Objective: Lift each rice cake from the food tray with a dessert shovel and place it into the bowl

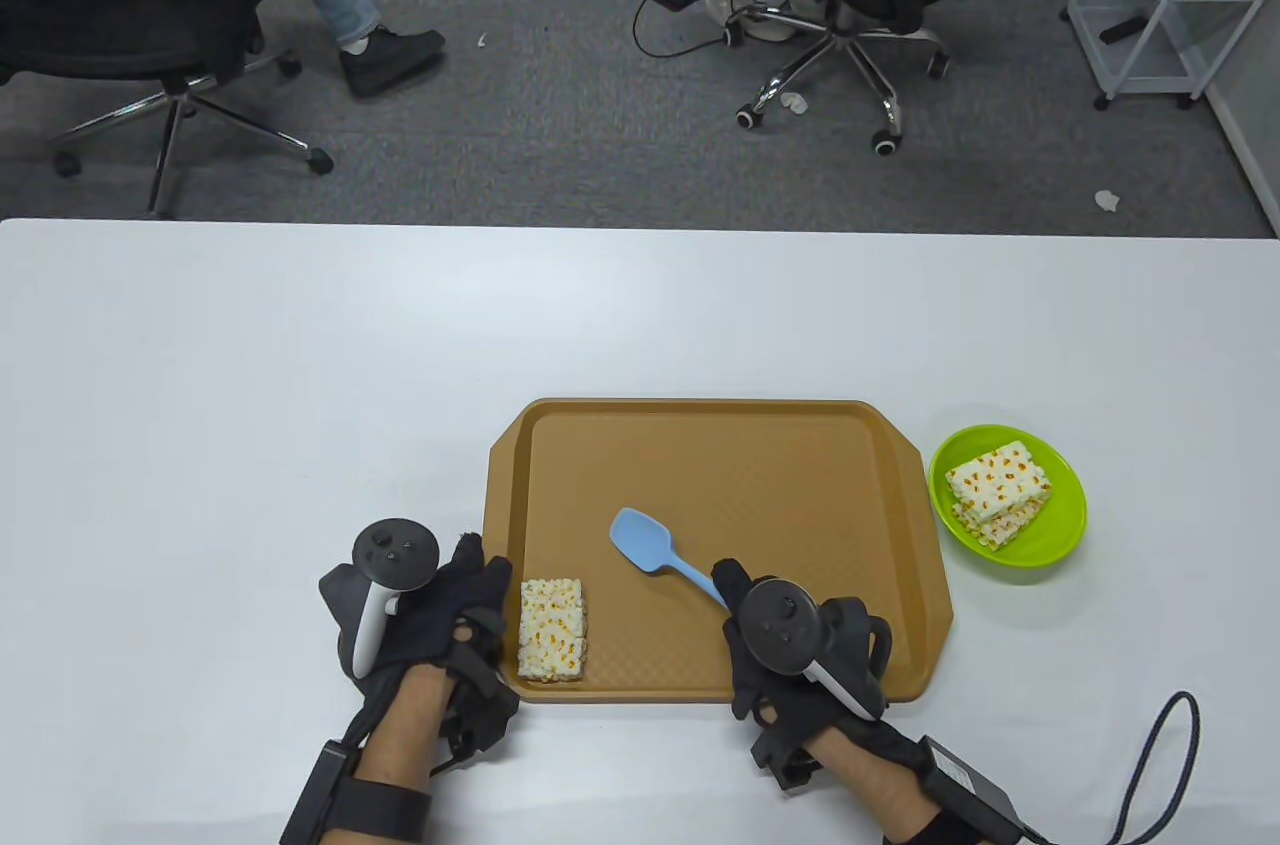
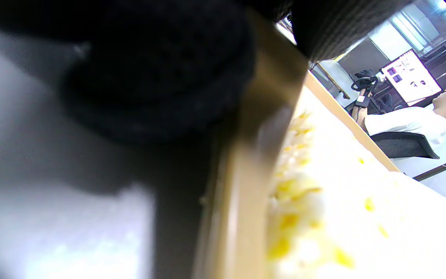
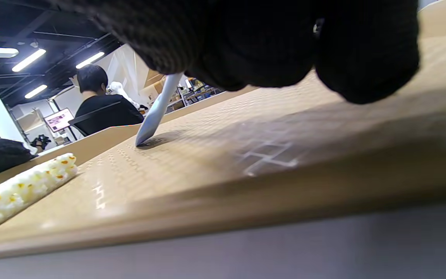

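Note:
One white rice cake with yellow specks (image 1: 551, 630) (image 2: 343, 193) (image 3: 21, 190) lies flat in the near left corner of the brown food tray (image 1: 760, 485) (image 3: 246, 135). My right hand (image 1: 780, 635) (image 3: 285, 46) grips the handle of the light blue dessert shovel (image 1: 655, 550) (image 3: 155, 112). Its blade points up-left and its tip touches the tray floor, well right of the cake. My left hand (image 1: 450, 605) rests at the tray's left rim (image 2: 246, 174), fingers (image 2: 157, 77) against the rim beside the cake. The green bowl (image 1: 1060, 535) right of the tray holds stacked rice cakes (image 1: 998, 492).
The white table (image 1: 250, 385) stretches left of and beyond the tray. A black cable (image 1: 1160, 765) loops by my right wrist at the near right. Office chairs and seated people's legs are on the floor past the far edge.

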Demonstrator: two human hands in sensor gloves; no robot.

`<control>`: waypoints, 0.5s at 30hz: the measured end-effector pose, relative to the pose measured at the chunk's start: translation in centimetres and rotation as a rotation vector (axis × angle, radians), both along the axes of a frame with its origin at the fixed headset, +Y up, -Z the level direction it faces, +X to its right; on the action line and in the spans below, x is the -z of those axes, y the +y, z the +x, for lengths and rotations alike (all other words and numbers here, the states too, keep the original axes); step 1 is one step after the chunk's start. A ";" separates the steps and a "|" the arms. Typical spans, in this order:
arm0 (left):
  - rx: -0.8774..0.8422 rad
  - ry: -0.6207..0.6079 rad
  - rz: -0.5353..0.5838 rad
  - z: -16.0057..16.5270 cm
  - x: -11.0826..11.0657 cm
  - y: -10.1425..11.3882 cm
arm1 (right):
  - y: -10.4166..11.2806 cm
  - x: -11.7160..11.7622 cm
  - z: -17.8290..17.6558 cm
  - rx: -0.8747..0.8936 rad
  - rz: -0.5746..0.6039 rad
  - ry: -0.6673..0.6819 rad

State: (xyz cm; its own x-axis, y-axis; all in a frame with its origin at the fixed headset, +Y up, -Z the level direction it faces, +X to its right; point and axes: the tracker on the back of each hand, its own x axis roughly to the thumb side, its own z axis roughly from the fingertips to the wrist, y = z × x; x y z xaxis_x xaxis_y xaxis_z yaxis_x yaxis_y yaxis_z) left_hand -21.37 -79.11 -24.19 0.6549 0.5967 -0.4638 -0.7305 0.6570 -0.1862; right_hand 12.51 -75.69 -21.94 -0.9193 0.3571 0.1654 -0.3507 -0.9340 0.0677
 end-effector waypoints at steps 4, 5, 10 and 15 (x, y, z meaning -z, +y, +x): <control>0.002 -0.001 0.000 0.0 0.0 0.0 | -0.4 -0.1 -0.2 0.031 -0.057 0.078; 0.002 -0.001 0.000 0.0 0.0 0.0 | -0.5 -0.1 -0.2 0.026 -0.069 0.084; -0.001 0.002 0.001 0.0 0.0 0.0 | -0.3 0.0 0.1 0.049 -0.145 0.120; -0.001 0.004 0.002 0.0 0.0 0.0 | -0.1 0.5 1.3 0.078 -0.277 0.143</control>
State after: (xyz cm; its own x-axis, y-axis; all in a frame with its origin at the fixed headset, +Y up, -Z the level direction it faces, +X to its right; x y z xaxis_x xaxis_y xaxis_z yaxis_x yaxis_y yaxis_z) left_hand -21.36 -79.13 -24.19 0.6524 0.5982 -0.4653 -0.7320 0.6564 -0.1825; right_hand 13.83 -75.78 -22.42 -0.8620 0.4747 0.1776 -0.3886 -0.8440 0.3696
